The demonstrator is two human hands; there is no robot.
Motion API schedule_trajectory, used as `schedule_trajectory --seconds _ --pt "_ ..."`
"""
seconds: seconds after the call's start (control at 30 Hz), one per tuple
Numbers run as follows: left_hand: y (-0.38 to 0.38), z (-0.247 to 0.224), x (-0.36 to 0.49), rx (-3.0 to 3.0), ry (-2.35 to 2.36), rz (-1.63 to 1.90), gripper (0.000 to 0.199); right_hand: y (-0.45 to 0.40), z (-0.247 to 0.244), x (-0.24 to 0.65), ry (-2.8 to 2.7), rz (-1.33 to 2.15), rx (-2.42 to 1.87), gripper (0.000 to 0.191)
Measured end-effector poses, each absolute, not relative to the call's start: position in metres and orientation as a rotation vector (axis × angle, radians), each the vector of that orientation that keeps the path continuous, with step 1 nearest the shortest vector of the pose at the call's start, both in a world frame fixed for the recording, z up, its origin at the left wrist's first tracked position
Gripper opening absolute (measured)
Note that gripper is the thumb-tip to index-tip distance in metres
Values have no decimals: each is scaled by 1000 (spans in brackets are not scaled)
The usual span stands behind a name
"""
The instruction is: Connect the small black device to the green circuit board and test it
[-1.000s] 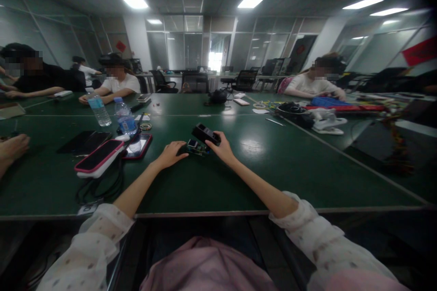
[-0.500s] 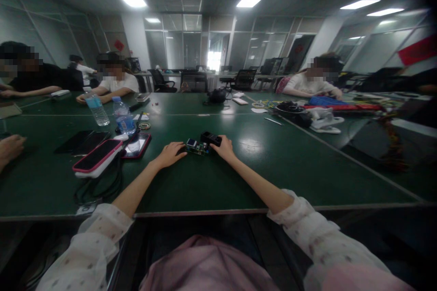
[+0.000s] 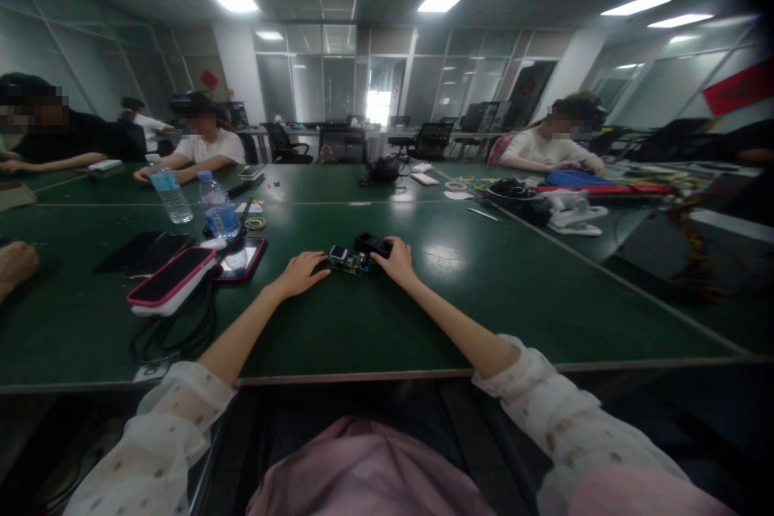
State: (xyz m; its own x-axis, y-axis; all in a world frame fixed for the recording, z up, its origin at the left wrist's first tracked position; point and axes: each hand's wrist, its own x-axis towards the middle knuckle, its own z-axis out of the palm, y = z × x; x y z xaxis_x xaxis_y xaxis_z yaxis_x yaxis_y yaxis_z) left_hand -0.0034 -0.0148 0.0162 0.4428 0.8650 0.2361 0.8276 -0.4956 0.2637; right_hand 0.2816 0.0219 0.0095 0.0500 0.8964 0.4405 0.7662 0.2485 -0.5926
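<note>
A small green circuit board (image 3: pixel 351 262) with a little screen lies on the green table (image 3: pixel 363 330) between my two hands. My left hand (image 3: pixel 301 272) rests at the board's left edge, thumb and fingers apart. Just behind and right of the board is a black box-like part (image 3: pixel 373 245). My right hand (image 3: pixel 397 260) has its fingers and thumb around the right end of this black part.
On the left stand two water bottles (image 3: pixel 170 192), with a pink-edged phone (image 3: pixel 172 278), a second phone (image 3: pixel 242 258) and black cables. A person's hand (image 3: pixel 17 268) is at the far left. Headphones and a white device (image 3: pixel 577 214) lie on the right.
The other person's hand at the far left has shifted slightly left. My own hands, the board and the black part have hardly moved.
</note>
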Motion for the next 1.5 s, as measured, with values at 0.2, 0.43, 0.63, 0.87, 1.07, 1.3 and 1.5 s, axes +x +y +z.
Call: schedule_trajectory --seconds 0.2,0.43,0.63,0.87,1.07,1.3,1.5 --pt "-15 16 -3 2572 1507 535 62 23 8 282 -1728 202 -1535 51" --pt "-16 17 -2 2579 1520 526 60 24 8 282 -1733 188 -1523 49" --pt "-16 17 -2 2572 1529 516 61 25 7 282 -1752 189 -1547 48" --pt "-17 18 -3 2557 1536 516 60 25 5 282 -1757 204 -1592 50" --pt "-17 18 -3 2540 1534 533 61 23 12 282 -1650 205 -1389 48" --pt "-19 19 -3 2547 1522 519 59 2 30 267 -1709 315 -1116 50" --pt "-17 16 -4 2561 1538 527 55 -11 30 256 -1904 339 -977 47"
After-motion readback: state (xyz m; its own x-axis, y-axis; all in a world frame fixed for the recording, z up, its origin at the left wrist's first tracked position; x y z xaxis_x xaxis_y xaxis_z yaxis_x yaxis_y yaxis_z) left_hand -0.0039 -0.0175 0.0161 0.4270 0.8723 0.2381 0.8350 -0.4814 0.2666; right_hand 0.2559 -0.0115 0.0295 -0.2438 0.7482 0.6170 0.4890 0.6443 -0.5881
